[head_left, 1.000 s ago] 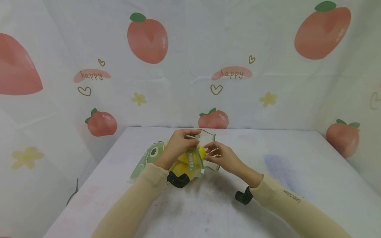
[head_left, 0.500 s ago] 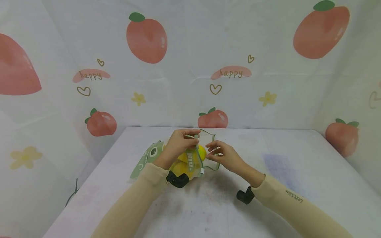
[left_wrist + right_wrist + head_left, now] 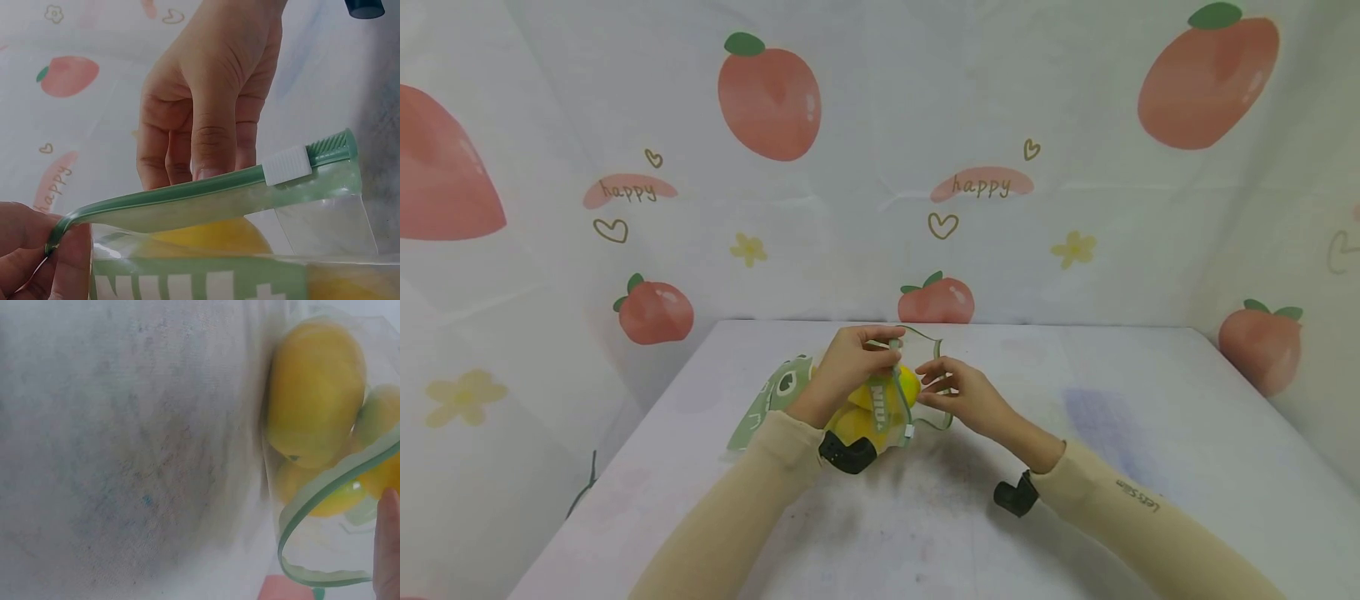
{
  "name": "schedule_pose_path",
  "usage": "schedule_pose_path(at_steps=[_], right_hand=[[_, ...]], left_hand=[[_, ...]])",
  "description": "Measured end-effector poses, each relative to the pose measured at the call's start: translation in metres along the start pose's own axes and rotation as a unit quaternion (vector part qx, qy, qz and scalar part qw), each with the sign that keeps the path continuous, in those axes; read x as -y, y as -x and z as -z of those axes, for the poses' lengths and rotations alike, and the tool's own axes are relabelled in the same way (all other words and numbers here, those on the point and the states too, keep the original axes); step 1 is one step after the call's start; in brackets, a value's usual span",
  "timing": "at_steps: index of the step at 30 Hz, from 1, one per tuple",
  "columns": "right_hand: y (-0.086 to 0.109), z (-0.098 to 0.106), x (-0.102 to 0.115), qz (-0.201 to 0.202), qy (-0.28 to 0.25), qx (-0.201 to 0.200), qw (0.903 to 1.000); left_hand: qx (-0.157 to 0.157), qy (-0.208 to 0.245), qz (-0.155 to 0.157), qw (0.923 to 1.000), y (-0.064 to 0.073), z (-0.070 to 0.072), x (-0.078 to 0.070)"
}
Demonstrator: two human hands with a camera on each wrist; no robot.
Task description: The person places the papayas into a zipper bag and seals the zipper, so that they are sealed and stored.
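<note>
A clear zip bag (image 3: 878, 408) with green print lies on the table, its mouth facing right and spread. Several yellow fruits (image 3: 317, 390) show through the film; their exact kind is unclear. My left hand (image 3: 850, 367) pinches the upper corner of the mouth by the green zip strip (image 3: 181, 195). A white slider (image 3: 287, 170) sits near the strip's other end. At the mouth is my right hand (image 3: 966, 393), fingers loosely bent and pointing toward the nearest fruit. In the right wrist view one straight finger (image 3: 389, 544) reaches that fruit's edge; contact is hard to tell.
A green printed piece with a cartoon eye (image 3: 778, 392) lies left of the left hand; whether it is the same bag cannot be told. The white table (image 3: 955, 533) ends at a hanging cloth (image 3: 850, 217) printed with peaches.
My right hand shifts slightly right and then back left at the bag's mouth. The left hand keeps its pinch, and the bag stays put.
</note>
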State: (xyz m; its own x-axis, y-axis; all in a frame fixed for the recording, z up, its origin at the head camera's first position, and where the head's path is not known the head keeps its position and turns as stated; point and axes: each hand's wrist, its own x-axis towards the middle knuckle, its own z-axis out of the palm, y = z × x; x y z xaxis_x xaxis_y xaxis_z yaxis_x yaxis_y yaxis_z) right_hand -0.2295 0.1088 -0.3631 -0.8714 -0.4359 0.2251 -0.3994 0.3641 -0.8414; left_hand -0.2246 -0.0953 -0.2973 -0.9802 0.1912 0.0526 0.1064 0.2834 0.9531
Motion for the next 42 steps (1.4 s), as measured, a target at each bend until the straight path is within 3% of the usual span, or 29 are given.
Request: schedule_pose_path(at_steps=[20, 31, 42], right_hand=[[-0.006, -0.008, 0.006, 0.015, -0.014, 0.004, 0.9998], [-0.009, -0.010, 0.010, 0.030, -0.025, 0.031, 0.9988], [-0.007, -0.001, 0.006, 0.011, -0.028, 0.024, 0.9992]], left_hand=[[0.001, 0.009, -0.006, 0.9999, -0.001, 0.001, 0.000], [-0.001, 0.006, -0.007, 1.0000, -0.001, 0.002, 0.001], [-0.006, 0.002, 0.002, 1.0000, -0.002, 0.002, 0.000]])
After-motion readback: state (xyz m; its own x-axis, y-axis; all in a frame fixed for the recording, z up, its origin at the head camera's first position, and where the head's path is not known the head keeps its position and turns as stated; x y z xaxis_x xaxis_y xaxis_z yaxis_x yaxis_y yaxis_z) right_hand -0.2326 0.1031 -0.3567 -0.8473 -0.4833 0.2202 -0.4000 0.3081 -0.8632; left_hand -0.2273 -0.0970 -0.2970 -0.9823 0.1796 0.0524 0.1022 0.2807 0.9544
